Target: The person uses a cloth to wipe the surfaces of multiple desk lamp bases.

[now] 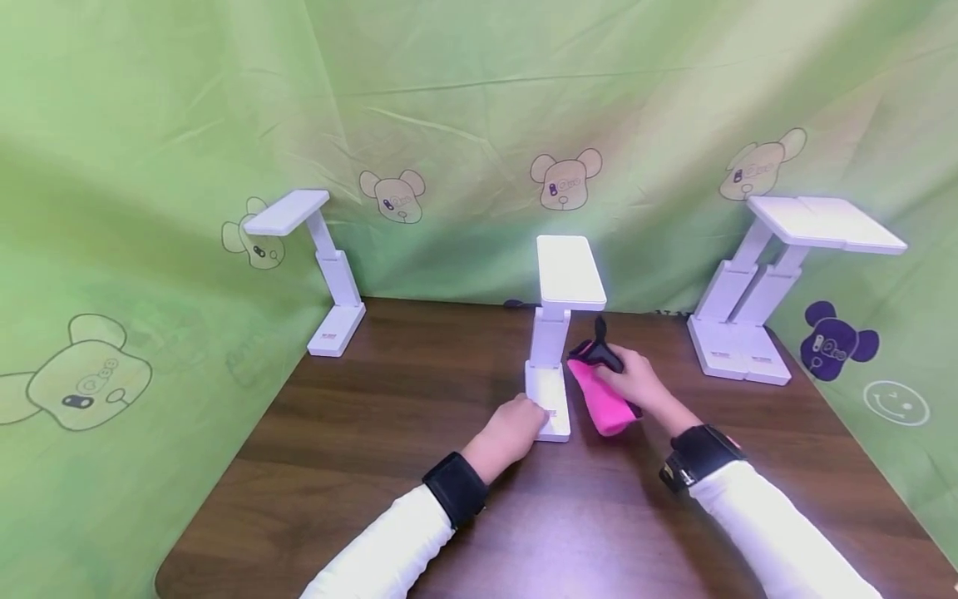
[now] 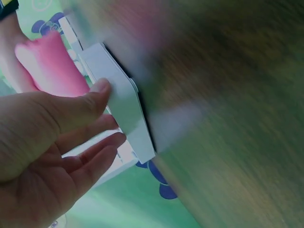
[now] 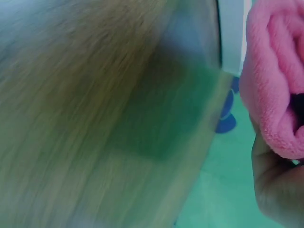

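Observation:
A white desk lamp [image 1: 549, 337] stands upright on the brown table, its flat head raised on a folding arm. At the front left of its base is my left hand [image 1: 511, 428]; in the left wrist view the thumb and fingers [image 2: 97, 90] pinch the base's edge [image 2: 118, 102]. Just right of the lamp, my right hand [image 1: 636, 383] grips a pink plush cloth [image 1: 601, 399] together with a black piece [image 1: 599, 353] that has a narrow upright tip; what this black piece is I cannot tell. Thick folds of the cloth [image 3: 273, 80] show in the right wrist view.
A similar white lamp [image 1: 337, 329] stands at the table's back left. Two more white lamps [image 1: 737, 345] stand side by side at the back right. A green curtain [image 1: 464, 150] with printed bear heads surrounds the table [image 1: 337, 466] at the back and sides.

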`<action>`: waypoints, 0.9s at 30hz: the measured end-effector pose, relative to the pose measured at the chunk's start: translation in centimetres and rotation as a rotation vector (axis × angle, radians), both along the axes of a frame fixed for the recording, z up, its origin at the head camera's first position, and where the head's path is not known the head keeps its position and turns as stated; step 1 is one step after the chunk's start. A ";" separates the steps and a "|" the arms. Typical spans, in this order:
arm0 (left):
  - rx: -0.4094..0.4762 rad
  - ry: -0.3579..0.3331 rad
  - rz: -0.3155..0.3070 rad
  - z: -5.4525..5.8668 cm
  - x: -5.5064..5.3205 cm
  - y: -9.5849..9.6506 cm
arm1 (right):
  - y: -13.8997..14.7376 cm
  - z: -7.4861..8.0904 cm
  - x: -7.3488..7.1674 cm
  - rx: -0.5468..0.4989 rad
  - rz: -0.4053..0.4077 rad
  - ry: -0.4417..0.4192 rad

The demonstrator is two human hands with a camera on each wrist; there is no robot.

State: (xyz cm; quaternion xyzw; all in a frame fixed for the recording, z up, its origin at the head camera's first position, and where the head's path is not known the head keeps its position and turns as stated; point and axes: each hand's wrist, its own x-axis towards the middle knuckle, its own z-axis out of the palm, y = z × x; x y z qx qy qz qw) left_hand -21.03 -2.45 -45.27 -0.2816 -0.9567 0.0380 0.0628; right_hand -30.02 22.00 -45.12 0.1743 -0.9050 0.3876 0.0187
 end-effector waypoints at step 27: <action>-0.039 -0.047 -0.043 0.2 -0.5 0.5 | -1.7 -2.0 5.3 0.104 0.139 -0.038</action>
